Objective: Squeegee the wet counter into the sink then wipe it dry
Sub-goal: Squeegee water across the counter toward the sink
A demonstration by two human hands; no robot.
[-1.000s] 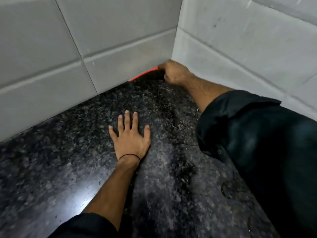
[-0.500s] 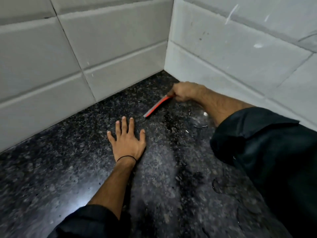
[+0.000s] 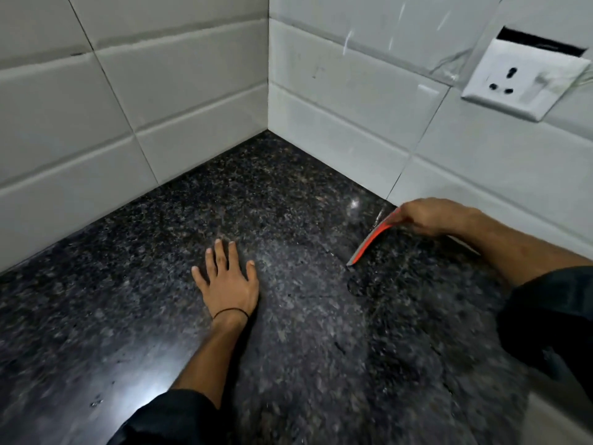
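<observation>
My right hand (image 3: 428, 216) grips a red squeegee (image 3: 372, 240) at one end, close to the right tiled wall. Its blade slants down-left and its edge rests on the dark speckled granite counter (image 3: 288, 194). A rim of water (image 3: 356, 287) lies on the stone just in front of the blade. My left hand (image 3: 227, 281) presses flat on the counter with its fingers spread, well left of the squeegee and apart from it. No sink and no cloth are in view.
White tiled walls (image 3: 192, 91) meet in a corner behind the counter. A white wall socket (image 3: 519, 78) sits on the right wall above my right arm. A bright light reflection shows on the counter near my left sleeve (image 3: 167, 419).
My right hand has drawn the squeegee out of the back corner, toward me and to the right along the right wall. My left hand has stayed flat on the counter.
</observation>
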